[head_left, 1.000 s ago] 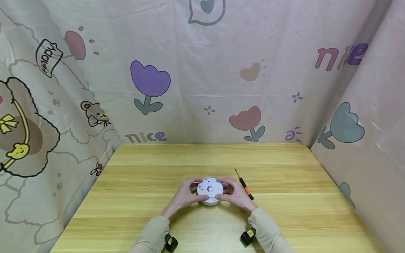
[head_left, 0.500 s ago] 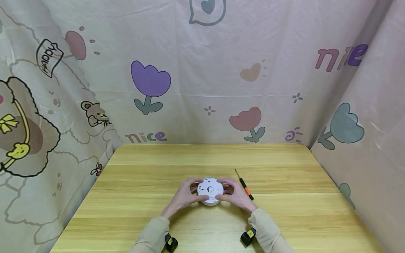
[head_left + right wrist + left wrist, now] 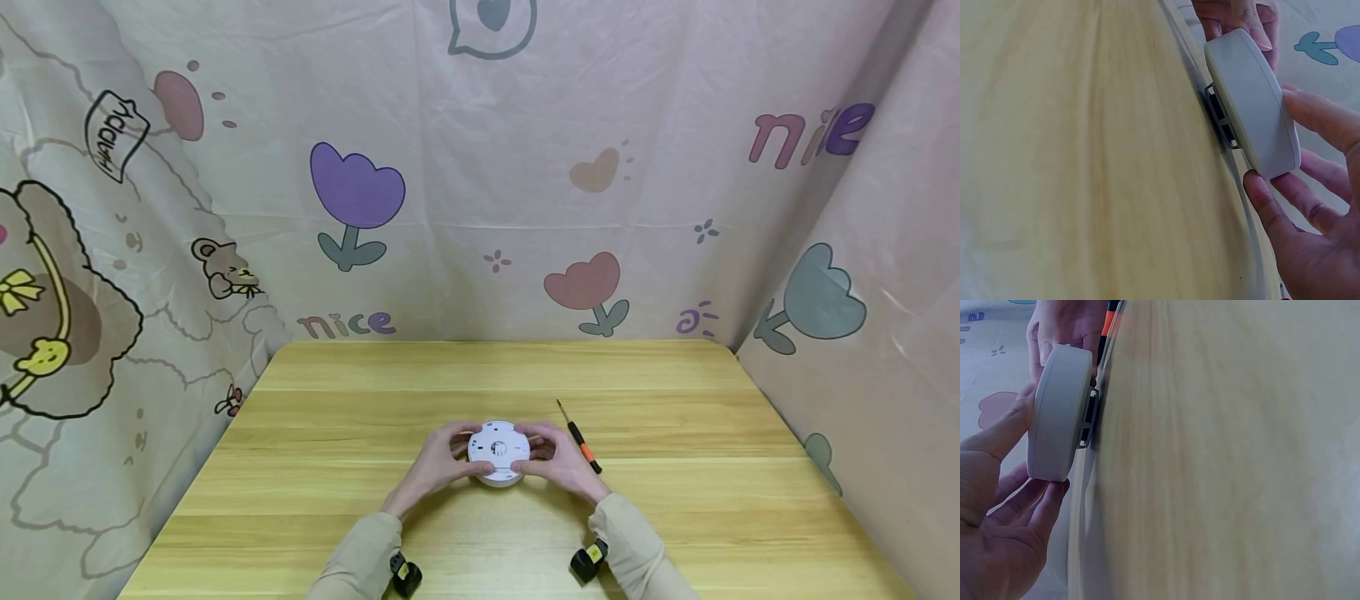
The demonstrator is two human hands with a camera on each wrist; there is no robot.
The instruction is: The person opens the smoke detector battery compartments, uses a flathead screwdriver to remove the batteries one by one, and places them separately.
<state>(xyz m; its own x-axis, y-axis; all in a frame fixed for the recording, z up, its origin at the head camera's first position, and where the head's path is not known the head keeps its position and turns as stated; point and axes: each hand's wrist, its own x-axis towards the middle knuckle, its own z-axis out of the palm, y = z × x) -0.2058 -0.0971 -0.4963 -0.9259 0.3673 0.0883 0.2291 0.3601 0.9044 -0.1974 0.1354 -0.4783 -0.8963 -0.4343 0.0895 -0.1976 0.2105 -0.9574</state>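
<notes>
Left hand (image 3: pixel 441 458): half curled, gripping white disc (image 3: pixel 498 458) at nine o'clock; left forearm (image 3: pixel 362 552) toward seven. Disc: between hands, over table (image 3: pixel 337 475). Right hand (image 3: pixel 558 460): half curled, gripping disc at three o'clock; right forearm (image 3: pixel 637 542) toward five. Screwdriver (image 3: pixel 577 435): beside right hand, at two o'clock.

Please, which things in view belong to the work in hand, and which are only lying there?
In the work:
White disc, held by left hand and right hand
Dark frame under it

Only lying there, it seems:
Screwdriver, not held, on the table
</notes>
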